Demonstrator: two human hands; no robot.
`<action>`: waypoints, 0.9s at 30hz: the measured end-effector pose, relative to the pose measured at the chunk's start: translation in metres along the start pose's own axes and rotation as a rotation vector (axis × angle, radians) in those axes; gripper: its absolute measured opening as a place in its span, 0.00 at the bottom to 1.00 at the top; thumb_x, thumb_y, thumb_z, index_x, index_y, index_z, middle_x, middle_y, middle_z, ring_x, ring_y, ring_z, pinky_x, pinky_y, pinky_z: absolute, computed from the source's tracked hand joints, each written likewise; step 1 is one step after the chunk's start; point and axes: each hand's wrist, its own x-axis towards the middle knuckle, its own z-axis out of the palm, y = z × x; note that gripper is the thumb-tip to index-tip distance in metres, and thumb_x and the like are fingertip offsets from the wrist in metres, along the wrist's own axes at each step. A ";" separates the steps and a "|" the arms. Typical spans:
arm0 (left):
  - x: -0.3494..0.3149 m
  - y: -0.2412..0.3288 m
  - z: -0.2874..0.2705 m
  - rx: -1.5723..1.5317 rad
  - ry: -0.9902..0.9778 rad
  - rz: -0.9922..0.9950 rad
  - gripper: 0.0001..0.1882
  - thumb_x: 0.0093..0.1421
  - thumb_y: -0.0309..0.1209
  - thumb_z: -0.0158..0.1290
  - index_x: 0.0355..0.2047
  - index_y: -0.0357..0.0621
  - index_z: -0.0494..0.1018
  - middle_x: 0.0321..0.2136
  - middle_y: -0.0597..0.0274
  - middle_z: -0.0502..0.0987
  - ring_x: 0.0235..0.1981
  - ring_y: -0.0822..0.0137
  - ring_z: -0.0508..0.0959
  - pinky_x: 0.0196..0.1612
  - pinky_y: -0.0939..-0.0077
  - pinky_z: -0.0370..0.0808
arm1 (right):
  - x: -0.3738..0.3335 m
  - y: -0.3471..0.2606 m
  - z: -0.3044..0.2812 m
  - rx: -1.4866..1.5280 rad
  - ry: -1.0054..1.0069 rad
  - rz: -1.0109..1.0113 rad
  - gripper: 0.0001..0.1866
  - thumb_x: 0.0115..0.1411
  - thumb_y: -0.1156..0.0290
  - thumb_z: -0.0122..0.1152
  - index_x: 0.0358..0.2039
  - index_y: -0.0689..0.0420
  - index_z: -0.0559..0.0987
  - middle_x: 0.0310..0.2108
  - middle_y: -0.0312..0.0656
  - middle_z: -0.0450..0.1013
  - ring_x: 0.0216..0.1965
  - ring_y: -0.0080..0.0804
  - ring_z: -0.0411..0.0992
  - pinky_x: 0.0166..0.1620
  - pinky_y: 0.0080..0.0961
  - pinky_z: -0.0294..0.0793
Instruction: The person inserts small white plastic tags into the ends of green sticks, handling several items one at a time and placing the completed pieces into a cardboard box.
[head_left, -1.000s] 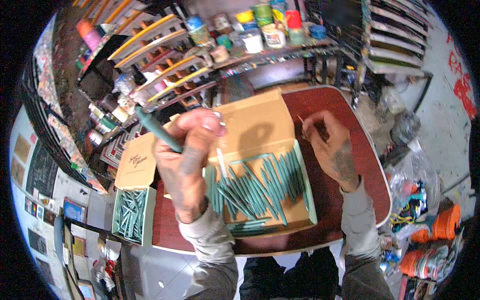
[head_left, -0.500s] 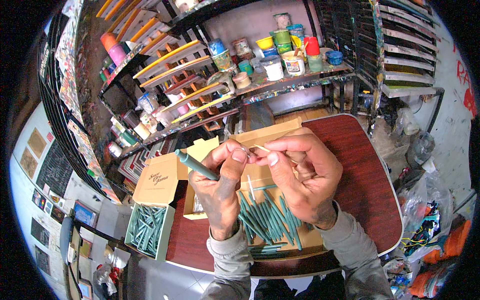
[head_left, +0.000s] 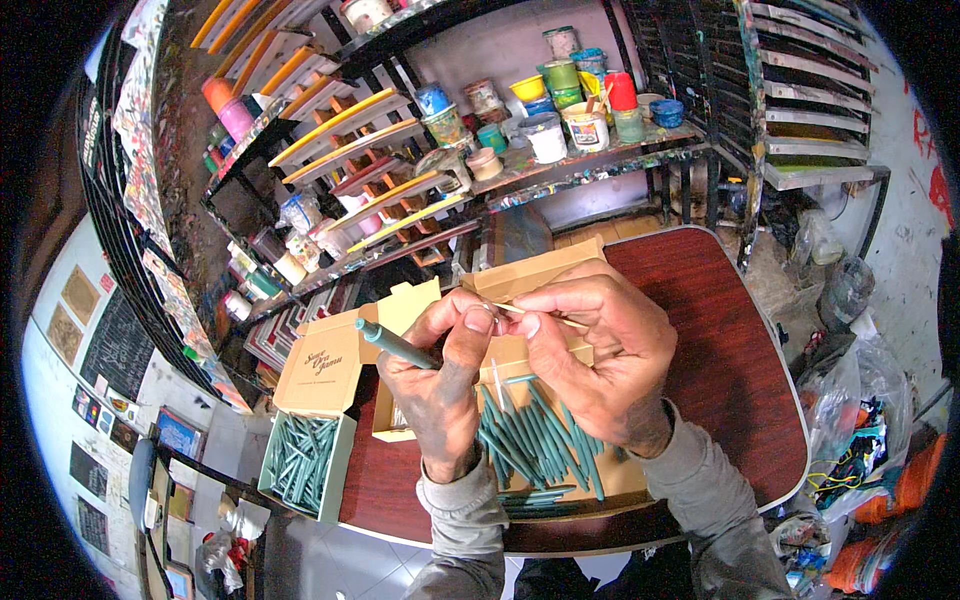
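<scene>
Both hands meet fingertip to fingertip above the table. My left hand (head_left: pixel 443 395) is closed, with a slim teal pen (head_left: pixel 398 346) sticking out to the left across its palm. Its thumb and index fingertip pinch a tiny pale piece too small to make out. My right hand (head_left: pixel 615 350) pinches a thin wooden stick (head_left: pixel 508 307), whose tip reaches that piece. Below them, several teal pens (head_left: pixel 545 435) lie loosely side by side in an open cardboard box (head_left: pixel 535 262). A thin white tube (head_left: pixel 497 378) lies at their far end.
At the left, an open box (head_left: pixel 344 470) is full of similar teal pieces. Beside it stands a small pale-yellow box (head_left: pixel 408 305). The dark red table (head_left: pixel 725 370) extends right. Behind are paint pots (head_left: pixel 545 138) on a shelf and racked frames; plastic bags (head_left: pixel 850 390) hang at right.
The right hand has shifted slightly left, and the stick's tip has moved up to the left fingertips. The stick now lies flatter across the right fingers. The left hand keeps its hold.
</scene>
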 end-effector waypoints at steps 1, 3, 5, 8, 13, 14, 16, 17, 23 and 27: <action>0.000 0.000 0.000 -0.002 0.002 0.007 0.15 0.55 0.42 0.59 0.27 0.43 0.73 0.21 0.69 0.73 0.14 0.87 0.59 0.15 0.90 0.50 | 0.000 0.000 0.000 0.003 -0.001 0.004 0.08 0.59 0.84 0.56 0.39 0.68 0.74 0.36 0.47 0.73 0.37 0.27 0.74 0.42 0.23 0.75; 0.000 0.000 0.001 -0.001 0.004 -0.012 0.15 0.55 0.42 0.59 0.26 0.43 0.73 0.21 0.69 0.73 0.14 0.87 0.59 0.15 0.90 0.50 | 0.001 0.000 0.000 0.010 0.000 0.012 0.08 0.59 0.85 0.56 0.39 0.68 0.74 0.36 0.47 0.73 0.38 0.27 0.74 0.42 0.23 0.75; 0.000 0.000 0.001 -0.014 0.002 -0.011 0.15 0.55 0.42 0.59 0.26 0.43 0.73 0.21 0.69 0.73 0.14 0.87 0.59 0.15 0.90 0.50 | 0.001 0.000 0.001 0.028 0.007 0.010 0.08 0.59 0.85 0.56 0.39 0.68 0.74 0.36 0.47 0.73 0.38 0.27 0.74 0.42 0.23 0.75; 0.001 -0.001 0.000 -0.015 -0.001 0.006 0.14 0.54 0.42 0.59 0.26 0.43 0.73 0.21 0.69 0.73 0.14 0.87 0.59 0.15 0.91 0.50 | 0.001 0.002 0.004 0.053 0.071 0.043 0.09 0.54 0.85 0.61 0.36 0.62 0.76 0.34 0.44 0.75 0.35 0.29 0.78 0.40 0.25 0.81; 0.001 -0.003 -0.002 0.002 0.008 0.003 0.14 0.55 0.41 0.59 0.27 0.42 0.73 0.21 0.68 0.74 0.15 0.86 0.60 0.15 0.91 0.51 | 0.002 0.002 0.001 0.023 0.014 0.024 0.08 0.57 0.85 0.57 0.38 0.66 0.75 0.35 0.46 0.73 0.36 0.28 0.75 0.40 0.23 0.77; 0.002 -0.003 -0.002 0.002 0.008 0.010 0.14 0.55 0.41 0.59 0.27 0.42 0.73 0.21 0.68 0.74 0.15 0.86 0.60 0.15 0.91 0.51 | 0.002 0.002 0.000 0.000 -0.009 -0.004 0.07 0.58 0.85 0.56 0.39 0.68 0.75 0.36 0.46 0.72 0.36 0.27 0.73 0.41 0.22 0.75; 0.001 -0.004 -0.002 0.007 0.011 0.014 0.14 0.55 0.41 0.59 0.27 0.42 0.74 0.21 0.68 0.74 0.15 0.86 0.61 0.15 0.90 0.51 | 0.002 0.001 -0.001 -0.018 -0.022 -0.007 0.07 0.59 0.85 0.55 0.39 0.68 0.75 0.36 0.46 0.72 0.37 0.26 0.73 0.41 0.22 0.74; 0.001 -0.003 -0.003 0.013 0.015 0.009 0.14 0.55 0.41 0.59 0.27 0.42 0.74 0.21 0.68 0.74 0.15 0.86 0.61 0.15 0.90 0.51 | 0.002 0.001 -0.001 -0.025 -0.023 -0.007 0.07 0.59 0.85 0.55 0.39 0.68 0.75 0.36 0.46 0.72 0.37 0.26 0.73 0.41 0.22 0.74; 0.001 -0.002 -0.008 -0.098 -0.060 0.033 0.09 0.60 0.26 0.56 0.26 0.31 0.75 0.24 0.60 0.77 0.28 0.73 0.75 0.36 0.79 0.71 | -0.001 0.002 0.005 0.088 0.039 0.043 0.08 0.59 0.85 0.56 0.40 0.68 0.74 0.36 0.46 0.72 0.38 0.26 0.73 0.41 0.21 0.75; 0.001 -0.003 -0.004 -0.026 -0.002 0.012 0.13 0.56 0.38 0.59 0.26 0.41 0.74 0.21 0.66 0.75 0.16 0.84 0.62 0.18 0.88 0.54 | -0.001 0.003 0.005 0.110 0.057 0.090 0.09 0.56 0.85 0.59 0.38 0.65 0.75 0.37 0.45 0.73 0.38 0.29 0.76 0.41 0.24 0.80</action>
